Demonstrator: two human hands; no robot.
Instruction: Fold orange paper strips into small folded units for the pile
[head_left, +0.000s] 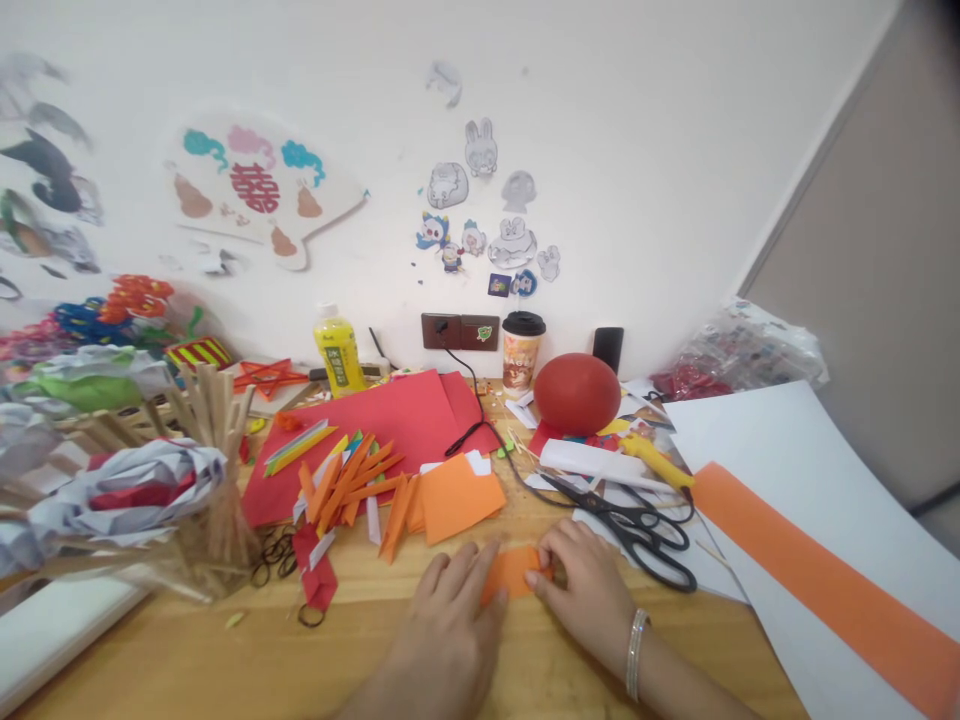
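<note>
A small piece of orange paper [517, 572] lies on the wooden table between my two hands. My left hand [454, 625] grips its left edge, thumb and index finger on the paper. At the right edge, my right hand [589, 580] pinches the paper with bent fingers; a shiny bracelet circles that wrist. Just beyond the hands sits a stack of orange paper squares [461, 500]. Folded orange paper strips [352, 485] are piled to its left. Black-handled scissors [637, 530] rest open to the right of my right hand.
A red balloon [577, 393], a lidded paper cup [523, 350] and a yellow bottle [339, 352] stand toward the wall. A black cable [480, 400] crosses the table. Wooden sticks [217, 430] fill the left; a long orange strip [817, 580] lies on white sheets [772, 440] at right.
</note>
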